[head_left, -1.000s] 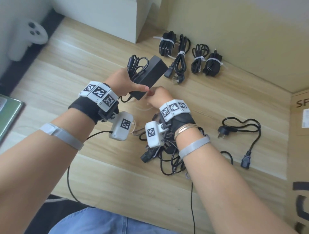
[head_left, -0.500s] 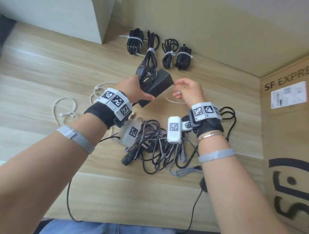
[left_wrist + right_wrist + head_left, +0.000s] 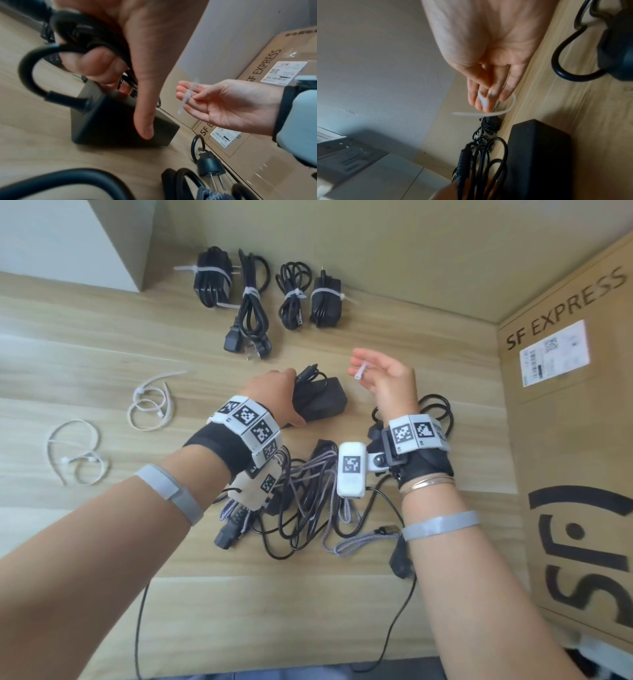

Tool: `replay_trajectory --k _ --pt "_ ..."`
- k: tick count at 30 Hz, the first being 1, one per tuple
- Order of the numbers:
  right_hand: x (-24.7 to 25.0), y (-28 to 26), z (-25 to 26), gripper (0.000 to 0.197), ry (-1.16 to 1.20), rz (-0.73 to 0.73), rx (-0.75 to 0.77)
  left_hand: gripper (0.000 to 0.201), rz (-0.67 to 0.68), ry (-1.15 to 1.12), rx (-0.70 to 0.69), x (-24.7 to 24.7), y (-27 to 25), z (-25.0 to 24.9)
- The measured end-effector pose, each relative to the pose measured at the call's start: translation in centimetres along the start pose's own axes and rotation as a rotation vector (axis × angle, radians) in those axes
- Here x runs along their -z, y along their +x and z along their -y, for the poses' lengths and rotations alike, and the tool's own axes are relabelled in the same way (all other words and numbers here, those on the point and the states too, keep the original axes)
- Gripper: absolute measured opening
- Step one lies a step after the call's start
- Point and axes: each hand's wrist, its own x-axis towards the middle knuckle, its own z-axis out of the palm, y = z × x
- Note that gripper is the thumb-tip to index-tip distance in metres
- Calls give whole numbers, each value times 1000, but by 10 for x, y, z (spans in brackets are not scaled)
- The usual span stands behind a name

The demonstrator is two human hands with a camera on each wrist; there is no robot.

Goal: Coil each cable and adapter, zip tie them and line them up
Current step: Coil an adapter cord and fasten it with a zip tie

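My left hand [image 3: 274, 392] grips a black adapter brick [image 3: 322, 402] together with its coiled black cable [image 3: 82, 33]. The thumb [image 3: 144, 121] lies down the brick's side, and the brick's lower corner is at the wooden table. To the right my right hand [image 3: 383, 378] is raised palm up, thumb and fingers pinching a white zip tie [image 3: 361, 370]. The zip tie [image 3: 488, 113] curves loose, apart from the adapter [image 3: 539, 155]. Several tied black bundles [image 3: 251, 299] lie in a row by the back wall.
A tangle of loose black and braided cables [image 3: 308, 501] lies under my wrists. Loose white zip ties [image 3: 150, 405] lie on the left. A large cardboard box [image 3: 575, 440] walls off the right side, with a black power cable [image 3: 438, 405] beside it. A white box [image 3: 68, 234] stands back left.
My left hand has brought the adapter down toward the table. My right hand has drawn away to the right with the zip tie and turned palm up.
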Motion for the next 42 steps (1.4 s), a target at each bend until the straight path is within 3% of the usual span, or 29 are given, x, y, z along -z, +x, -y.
replay_trajectory --k 3,6,8,11,14,16,20,23,26,29,34,37,42 --pt "-2 0 -4 37 -79 39 23 67 2 24 -12 -5 1 -4" --pt "-3 0 -5 29 -178 -63 38 66 10 -33 -2 -4 3 -3" --pt "-5 1 -3 25 -175 -102 12 56 0 -184 36 1 4 2" --pt "-11 2 0 18 -297 -48 -4 30 -58 -438 100 6 4 11" --pt "-19 3 -1 31 -667 25 113 19 -36 -685 115 5 2 17" --pt "-27 0 0 35 -900 78 153 17 0 -792 99 4 1 19" --pt "-40 -4 3 39 -1202 74 83 18 90 -895 63 4 -1 25" --pt "-46 -4 6 39 -1290 96 39 36 157 -940 31 6 -3 26" --pt "-49 -5 7 39 -1292 111 16 38 189 -964 3 10 -8 22" --pt "-47 -5 4 36 -1253 125 -1 20 220 -1046 -47 10 -7 21" --pt "-46 -5 -1 35 -1150 184 -19 24 305 -1059 -80 8 -6 21" --pt "-43 -4 -2 36 -1055 187 -58 24 231 -1010 -31 7 -4 18" --pt "-37 -5 -2 44 -877 201 -15 23 34 -613 28 5 1 1"
